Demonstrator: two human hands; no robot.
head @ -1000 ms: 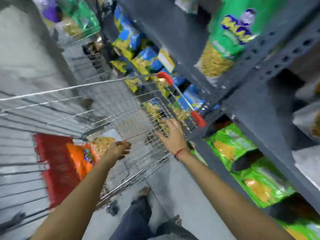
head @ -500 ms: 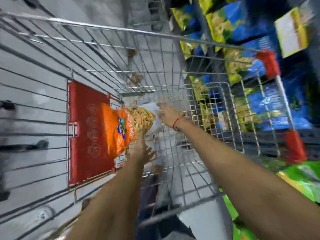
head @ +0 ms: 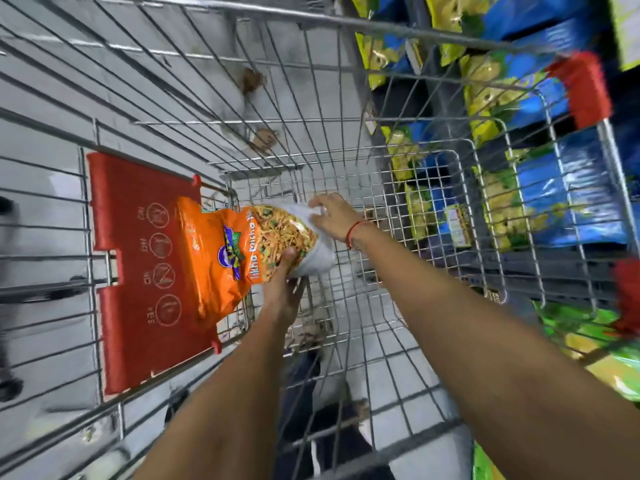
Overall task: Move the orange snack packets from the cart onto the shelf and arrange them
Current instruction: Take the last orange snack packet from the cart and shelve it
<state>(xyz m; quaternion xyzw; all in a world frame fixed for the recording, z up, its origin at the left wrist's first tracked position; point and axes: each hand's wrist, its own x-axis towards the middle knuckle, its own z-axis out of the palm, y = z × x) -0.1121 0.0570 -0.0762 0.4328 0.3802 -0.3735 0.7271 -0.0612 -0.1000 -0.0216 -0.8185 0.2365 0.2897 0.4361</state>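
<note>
I'm at the pickup: both hands closed on the orange snack packet (head: 239,251) down in the cart (head: 346,26), left hand (head: 282,292) underneath, right hand (head: 332,216) pinching its top. Next, I reckon, lift it clear toward the shelf (head: 519,109).

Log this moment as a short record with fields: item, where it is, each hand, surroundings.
item: orange snack packet
location: inside the wire cart, against the red flap
left hand: gripping the packet's near edge
right hand: on the packet's white end
surroundings: blue and yellow packets on shelves at right
</note>
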